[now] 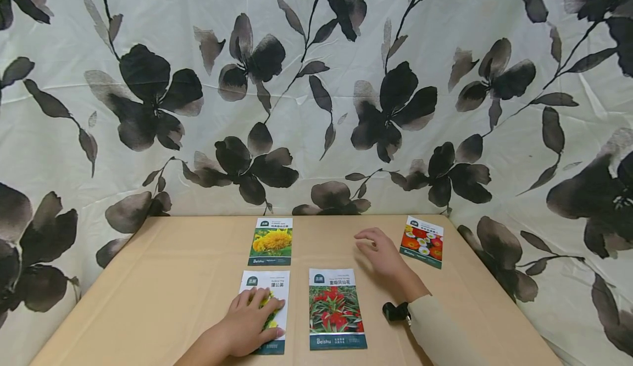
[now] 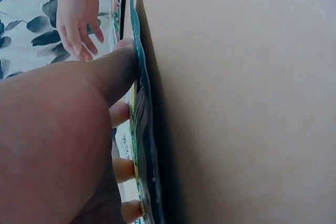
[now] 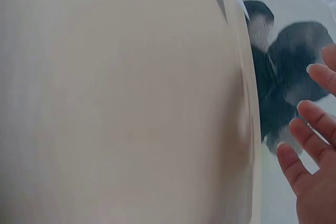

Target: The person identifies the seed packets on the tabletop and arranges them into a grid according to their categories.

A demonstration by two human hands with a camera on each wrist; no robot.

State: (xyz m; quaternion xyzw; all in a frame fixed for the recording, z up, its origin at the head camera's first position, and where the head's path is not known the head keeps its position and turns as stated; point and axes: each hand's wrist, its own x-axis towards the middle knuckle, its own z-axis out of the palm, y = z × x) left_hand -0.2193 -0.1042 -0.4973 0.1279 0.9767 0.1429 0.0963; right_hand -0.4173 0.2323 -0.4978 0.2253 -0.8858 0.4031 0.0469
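Dandelion packet (image 1: 278,317), labelled 蒲公英, lies on the counter (image 1: 163,278) just left of the balsam packet (image 1: 337,309), under my left hand (image 1: 247,322). That hand is spread across its printed face, fingers slightly bent and thumb out to the side, resting on the packet and not gripping it; my palm hides part of the yellow flower picture and the lower print.

On the balsam packet I can read 重瓣凤仙花 at the top and "Beishu" on the dark green foot. Beyond it and to the left, the yellow-flower packet (image 1: 270,242) also says "Beishu"; its heading is too small for me to make out. Beyond it and to the right lies the red-and-white-flower packet (image 1: 422,242), tilted, its foot lettering illegible.

My right hand (image 1: 386,253) is between that last packet and the yellow one, fingers extended and holding nothing. The right wrist view shows gaps between these fingers, which the head view hides. Only the left wrist view shows an edge of the dandelion packet raised off the counter, throwing a dark shadow.
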